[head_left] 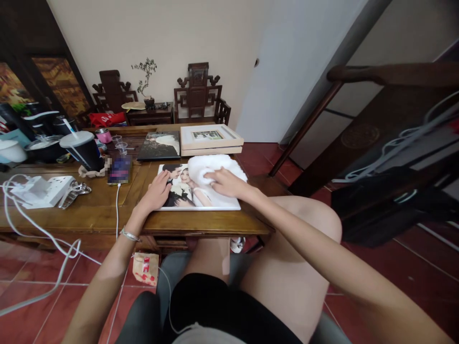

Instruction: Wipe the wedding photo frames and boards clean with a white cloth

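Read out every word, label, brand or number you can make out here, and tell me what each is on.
No text can be read for certain.
Red bag: white lettering, too small and blurred to read.
Tan packet: red label, any print too blurred to read.
Phone: screen pixelated, unreadable.
Dark wooden panel: round emblem, too faint to tell whether it is a character.
Photo panel: no lettering visible.

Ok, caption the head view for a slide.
Left hand on a photo, right hand on a fluffy white cloth partly covering it.
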`<state>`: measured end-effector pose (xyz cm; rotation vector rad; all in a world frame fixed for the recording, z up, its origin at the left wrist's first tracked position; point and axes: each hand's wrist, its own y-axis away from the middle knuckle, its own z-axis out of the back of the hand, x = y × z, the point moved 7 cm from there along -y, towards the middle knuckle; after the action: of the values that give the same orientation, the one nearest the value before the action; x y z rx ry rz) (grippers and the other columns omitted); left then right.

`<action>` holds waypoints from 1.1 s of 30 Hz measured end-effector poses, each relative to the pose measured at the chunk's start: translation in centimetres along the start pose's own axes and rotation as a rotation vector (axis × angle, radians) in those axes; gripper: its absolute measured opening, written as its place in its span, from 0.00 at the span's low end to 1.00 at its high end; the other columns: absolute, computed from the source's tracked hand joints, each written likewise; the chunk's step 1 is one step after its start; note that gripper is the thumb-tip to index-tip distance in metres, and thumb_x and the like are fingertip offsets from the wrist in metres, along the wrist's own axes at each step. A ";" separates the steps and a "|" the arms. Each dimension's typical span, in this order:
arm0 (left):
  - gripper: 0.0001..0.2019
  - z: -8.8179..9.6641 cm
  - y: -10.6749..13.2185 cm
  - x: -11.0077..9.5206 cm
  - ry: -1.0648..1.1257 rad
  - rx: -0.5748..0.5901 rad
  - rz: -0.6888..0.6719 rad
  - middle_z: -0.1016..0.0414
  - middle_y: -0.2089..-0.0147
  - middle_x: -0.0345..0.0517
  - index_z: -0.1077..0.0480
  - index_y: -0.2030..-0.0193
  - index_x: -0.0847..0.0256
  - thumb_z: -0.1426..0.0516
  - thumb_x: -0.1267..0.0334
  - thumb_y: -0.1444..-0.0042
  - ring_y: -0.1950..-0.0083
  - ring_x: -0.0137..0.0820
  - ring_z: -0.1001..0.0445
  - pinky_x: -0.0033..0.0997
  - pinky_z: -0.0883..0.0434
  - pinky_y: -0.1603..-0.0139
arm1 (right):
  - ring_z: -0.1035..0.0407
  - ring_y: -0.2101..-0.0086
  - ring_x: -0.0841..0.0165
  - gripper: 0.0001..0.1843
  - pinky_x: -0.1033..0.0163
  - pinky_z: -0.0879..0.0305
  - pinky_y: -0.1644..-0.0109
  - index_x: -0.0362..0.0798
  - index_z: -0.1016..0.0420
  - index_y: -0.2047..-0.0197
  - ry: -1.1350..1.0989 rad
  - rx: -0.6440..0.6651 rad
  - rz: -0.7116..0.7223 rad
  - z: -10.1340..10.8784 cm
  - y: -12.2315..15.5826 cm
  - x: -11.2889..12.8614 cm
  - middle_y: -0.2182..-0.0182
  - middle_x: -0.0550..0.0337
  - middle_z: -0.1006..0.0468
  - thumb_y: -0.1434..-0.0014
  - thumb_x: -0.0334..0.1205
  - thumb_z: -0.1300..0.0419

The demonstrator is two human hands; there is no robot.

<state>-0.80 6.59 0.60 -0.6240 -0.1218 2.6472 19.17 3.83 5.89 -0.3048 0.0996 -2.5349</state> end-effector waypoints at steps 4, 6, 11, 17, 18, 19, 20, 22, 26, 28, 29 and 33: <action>0.28 0.1 0.0 0.0 -0.010 0.007 0.019 0.53 0.26 0.55 0.48 0.31 0.64 0.60 0.55 0.35 0.25 0.39 0.56 0.53 0.50 0.29 | 0.33 0.46 0.49 0.25 0.34 0.51 0.40 0.40 0.29 0.44 0.083 -0.001 -0.059 -0.9 -3.3 -2.4 0.45 0.38 0.28 0.43 0.28 0.53; 0.28 0.2 0.0 0.0 -0.013 0.003 0.025 0.52 0.26 0.55 0.47 0.31 0.63 0.60 0.55 0.35 0.26 0.39 0.55 0.54 0.50 0.30 | 0.36 0.43 0.50 0.25 0.33 0.53 0.39 0.40 0.30 0.42 0.103 0.003 -0.028 -1.6 -3.1 -2.3 0.41 0.37 0.33 0.42 0.29 0.52; 0.28 0.2 -0.1 -0.2 -0.015 0.009 0.029 0.52 0.26 0.55 0.47 0.31 0.64 0.60 0.56 0.35 0.25 0.38 0.56 0.53 0.50 0.30 | 0.48 0.35 0.50 0.20 0.33 0.54 0.37 0.45 0.25 0.50 0.078 0.017 0.128 -2.5 2.9 1.5 0.36 0.44 0.38 0.44 0.29 0.49; 0.29 0.0 0.0 -0.5 -0.006 0.039 0.049 0.54 0.26 0.56 0.50 0.30 0.68 0.60 0.56 0.35 0.25 0.38 0.58 0.52 0.52 0.29 | 0.52 0.34 0.49 0.21 0.32 0.49 0.38 0.47 0.23 0.54 0.040 0.036 0.210 -1.4 9.4 6.3 0.35 0.48 0.39 0.45 0.27 0.51; 0.29 0.0 0.0 -0.5 -0.006 0.038 0.040 0.54 0.26 0.57 0.50 0.30 0.68 0.60 0.56 0.35 0.25 0.38 0.58 0.51 0.52 0.29 | 0.51 0.34 0.50 0.21 0.33 0.48 0.38 0.46 0.23 0.54 0.034 0.031 0.204 -1.1 9.2 6.4 0.36 0.46 0.37 0.45 0.27 0.51; 0.29 0.1 0.0 -0.6 -0.007 0.033 0.030 0.53 0.26 0.57 0.49 0.30 0.68 0.60 0.56 0.35 0.25 0.38 0.57 0.51 0.52 0.29 | 0.49 0.34 0.51 0.21 0.35 0.47 0.38 0.46 0.23 0.54 0.031 0.026 0.190 -0.8 8.7 6.2 0.37 0.44 0.35 0.45 0.26 0.52; 0.29 0.1 0.1 -0.6 -0.009 0.025 0.022 0.53 0.26 0.57 0.49 0.31 0.68 0.60 0.57 0.35 0.25 0.39 0.57 0.52 0.52 0.29 | 0.48 0.35 0.52 0.21 0.36 0.47 0.38 0.45 0.23 0.54 0.032 0.019 0.169 -0.5 7.7 5.8 0.39 0.43 0.33 0.45 0.26 0.52; 0.28 0.3 0.2 -0.5 -0.006 0.009 0.010 0.52 0.26 0.57 0.48 0.31 0.66 0.60 0.56 0.35 0.25 0.39 0.56 0.53 0.51 0.29 | 0.44 0.37 0.52 0.22 0.38 0.46 0.38 0.44 0.24 0.51 0.049 0.027 0.118 -0.3 5.0 4.5 0.43 0.42 0.28 0.44 0.26 0.53; 0.28 0.3 0.2 -0.3 0.010 0.010 0.007 0.52 0.26 0.55 0.47 0.31 0.64 0.59 0.55 0.35 0.25 0.39 0.56 0.53 0.52 0.29 | 0.35 0.43 0.49 0.24 0.41 0.42 0.42 0.43 0.27 0.46 0.092 0.064 0.006 -0.1 -1.6 1.7 0.47 0.41 0.26 0.42 0.27 0.53; 0.28 0.4 0.1 -0.1 0.012 0.009 0.010 0.52 0.26 0.55 0.47 0.31 0.63 0.59 0.55 0.35 0.25 0.38 0.56 0.53 0.52 0.29 | 0.33 0.45 0.48 0.25 0.41 0.41 0.44 0.43 0.28 0.44 0.099 0.060 -0.053 -0.2 -4.2 0.7 0.47 0.40 0.27 0.42 0.28 0.53; 0.28 0.4 0.0 0.0 0.013 0.005 0.007 0.51 0.26 0.54 0.47 0.31 0.62 0.59 0.55 0.35 0.25 0.38 0.55 0.52 0.52 0.29 | 0.33 0.46 0.48 0.24 0.41 0.41 0.44 0.44 0.28 0.44 0.098 0.057 -0.076 -0.3 -5.1 0.4 0.47 0.39 0.27 0.42 0.28 0.53; 0.28 0.3 -0.3 0.1 0.008 -0.014 -0.011 0.50 0.27 0.54 0.46 0.31 0.64 0.59 0.56 0.35 0.26 0.36 0.54 0.48 0.52 0.28 | 0.37 0.44 0.47 0.22 0.36 0.46 0.43 0.44 0.28 0.46 0.066 0.058 -0.049 -1.5 -4.5 1.5 0.51 0.39 0.25 0.41 0.31 0.51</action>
<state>-0.90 6.87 0.91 -0.6360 -0.1407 2.6349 15.17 6.71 5.33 -0.2025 0.0449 -2.5914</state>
